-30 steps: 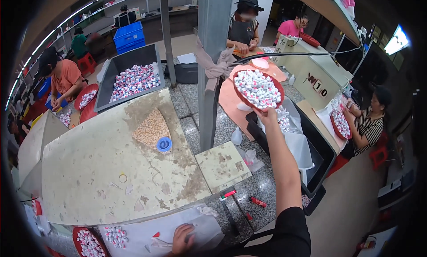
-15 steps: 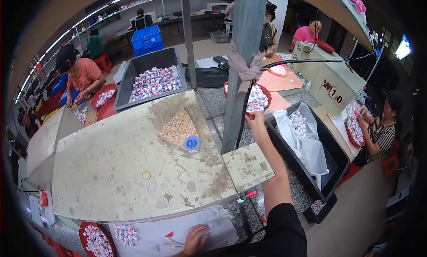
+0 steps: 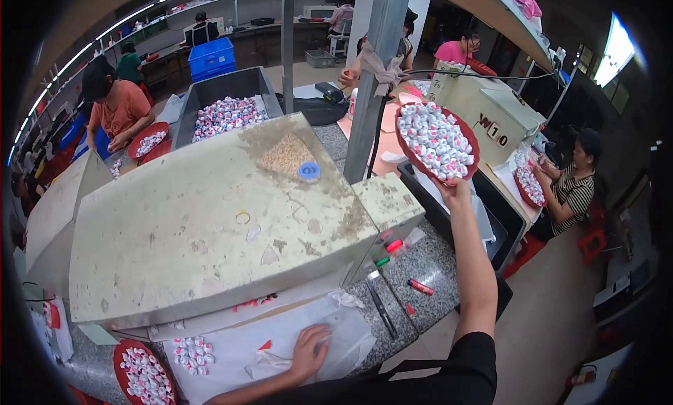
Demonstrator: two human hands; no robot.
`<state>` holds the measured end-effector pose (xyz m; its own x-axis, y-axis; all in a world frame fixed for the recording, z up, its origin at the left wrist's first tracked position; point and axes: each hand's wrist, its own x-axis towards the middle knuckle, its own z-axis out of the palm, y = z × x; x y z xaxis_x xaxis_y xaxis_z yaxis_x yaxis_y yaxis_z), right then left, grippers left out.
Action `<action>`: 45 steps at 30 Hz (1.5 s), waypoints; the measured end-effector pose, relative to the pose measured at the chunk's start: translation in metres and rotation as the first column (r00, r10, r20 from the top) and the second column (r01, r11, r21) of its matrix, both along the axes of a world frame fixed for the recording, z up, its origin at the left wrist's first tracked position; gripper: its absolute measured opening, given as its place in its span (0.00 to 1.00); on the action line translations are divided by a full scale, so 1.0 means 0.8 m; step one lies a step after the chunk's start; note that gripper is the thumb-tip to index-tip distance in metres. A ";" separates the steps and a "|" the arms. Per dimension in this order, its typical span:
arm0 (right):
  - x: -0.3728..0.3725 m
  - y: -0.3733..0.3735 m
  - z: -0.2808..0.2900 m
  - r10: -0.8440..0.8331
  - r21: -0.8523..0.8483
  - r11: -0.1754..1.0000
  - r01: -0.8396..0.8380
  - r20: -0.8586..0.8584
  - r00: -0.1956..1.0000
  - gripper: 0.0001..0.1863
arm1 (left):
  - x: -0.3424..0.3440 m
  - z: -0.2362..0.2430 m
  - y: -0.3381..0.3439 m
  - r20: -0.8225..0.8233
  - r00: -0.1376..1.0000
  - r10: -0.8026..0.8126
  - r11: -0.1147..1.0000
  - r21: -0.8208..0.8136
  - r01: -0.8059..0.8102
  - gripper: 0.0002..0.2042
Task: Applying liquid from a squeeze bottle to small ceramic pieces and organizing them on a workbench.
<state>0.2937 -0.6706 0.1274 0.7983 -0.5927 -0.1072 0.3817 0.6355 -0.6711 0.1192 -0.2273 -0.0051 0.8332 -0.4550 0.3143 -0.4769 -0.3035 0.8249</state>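
My right hand (image 3: 454,193) is raised at arm's length, closed on the near rim of a shallow red bowl (image 3: 472,133). Small white pieces with pink marks (image 3: 433,135) are heaped in it, and the bowl is tilted toward me. My left hand (image 3: 310,350) lies on the white sheet (image 3: 245,335) at the near worktop, fingers stretched out, nothing visible in them. Next to it are a crumpled white cloth (image 3: 272,359) and a small red scrap (image 3: 265,345). Farther left sit a cluster of similar white pieces (image 3: 193,354) and another filled red bowl (image 3: 120,352).
A pale machine housing (image 3: 210,237) stands before me, with a metal post (image 3: 378,75) behind. A black bin (image 3: 508,233) is under the raised bowl; a grey bin (image 3: 184,117) full of pieces is at far left. Co-workers sit around, one in stripes (image 3: 578,187) at right.
My right hand has lifted the red bowl from behind the post and brought it up, to the right and nearer. My left hand stays on the sheet. The view has shifted.
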 end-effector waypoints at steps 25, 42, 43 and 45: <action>-0.578 0.445 0.028 0.282 0.052 0.958 -0.283 -0.355 0.891 0.38 | -0.141 0.115 0.181 -0.446 0.277 -0.851 0.463 -0.886 -0.002 0.36; -0.163 0.646 -0.040 0.831 0.008 0.416 -0.909 -0.409 0.377 0.19 | 0.000 0.101 0.429 -0.654 0.704 -0.276 0.472 -0.731 -0.493 0.31; -0.169 0.646 -0.048 0.829 0.026 0.421 -0.907 -0.417 0.373 0.20 | -0.005 0.099 0.429 -0.662 0.694 -0.282 0.480 -0.724 -0.496 0.33; -0.183 0.642 -0.055 0.826 0.034 0.434 -0.900 -0.415 0.382 0.22 | -0.014 0.098 0.425 -0.668 0.691 -0.276 0.503 -0.713 -0.488 0.33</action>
